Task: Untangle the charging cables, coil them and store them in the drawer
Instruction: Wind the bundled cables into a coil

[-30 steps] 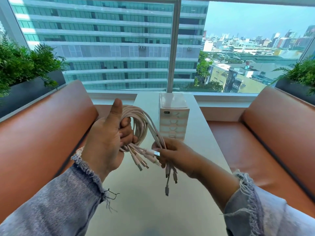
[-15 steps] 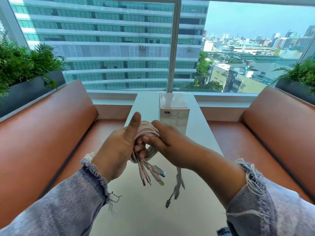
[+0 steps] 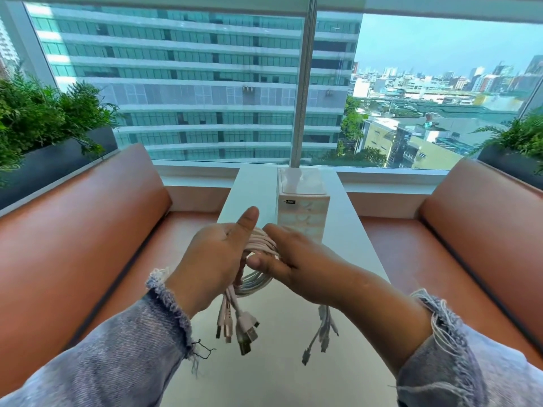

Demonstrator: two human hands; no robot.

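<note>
Gripping the coiled charging cables (image 3: 258,284), the left hand (image 3: 211,259) and right hand (image 3: 296,268) could lose loops if plugs (image 3: 244,333) dangling at 6 o'clock snag the table (image 3: 346,230)

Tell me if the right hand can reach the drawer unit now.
Probably yes: the drawer unit stands just beyond the right hand, nothing between, though that hand grips the cable coil.

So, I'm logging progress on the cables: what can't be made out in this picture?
Head view:
The pale pink coiled cable bundle: its middle hidden by the left hand and right hand; cable count unclear.
The white plastic drawer chest: lowest drawer partly behind the right hand; black label too small to read.
</note>
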